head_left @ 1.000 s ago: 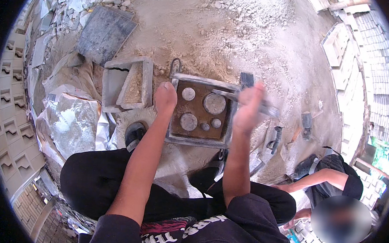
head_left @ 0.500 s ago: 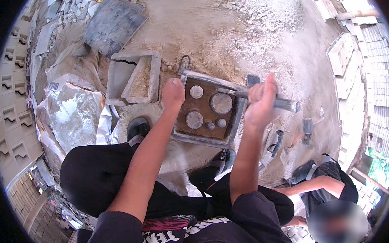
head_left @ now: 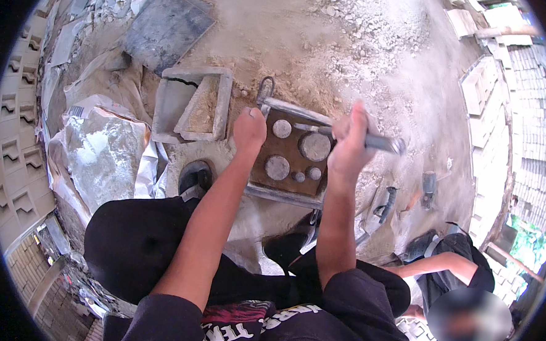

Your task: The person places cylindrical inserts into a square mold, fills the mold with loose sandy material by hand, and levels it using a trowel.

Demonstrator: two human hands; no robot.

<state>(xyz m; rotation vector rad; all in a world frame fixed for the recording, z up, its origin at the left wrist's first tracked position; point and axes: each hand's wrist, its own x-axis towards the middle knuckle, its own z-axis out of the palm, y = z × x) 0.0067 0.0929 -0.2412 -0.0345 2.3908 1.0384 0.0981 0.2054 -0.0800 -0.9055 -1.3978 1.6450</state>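
A square metal-edged frame (head_left: pixel 287 196) lies on the ground before me, filled with smooth brown sand (head_left: pixel 260 177). Several pale round discs (head_left: pixel 277 167) of different sizes sit in the sand. My left hand (head_left: pixel 249 131) is closed at the frame's left wall near its far corner; its fingertips are hidden. In its fist my right hand (head_left: pixel 350 147) grips a grey metal bar-like tool (head_left: pixel 384 143). The tool's thick round end sticks out to the right, and its thinner end reaches left over the sand, beside the largest disc. The frame's right wall is partly hidden behind my right hand.
Left of the frame stands a cracked box (head_left: pixel 226 103) holding sand, and a sack (head_left: pixel 101 155) of pale powder. A dark flat board (head_left: pixel 169 29) lies farther off. Hand tools (head_left: pixel 385 204) lie at right. Another person's arm (head_left: pixel 438 264) shows at lower right.
My right hand and the tool have swung left, so the tool's thin end now lies farther over the sand. The left hand stays at the frame's wall; the whole view has shifted slightly.
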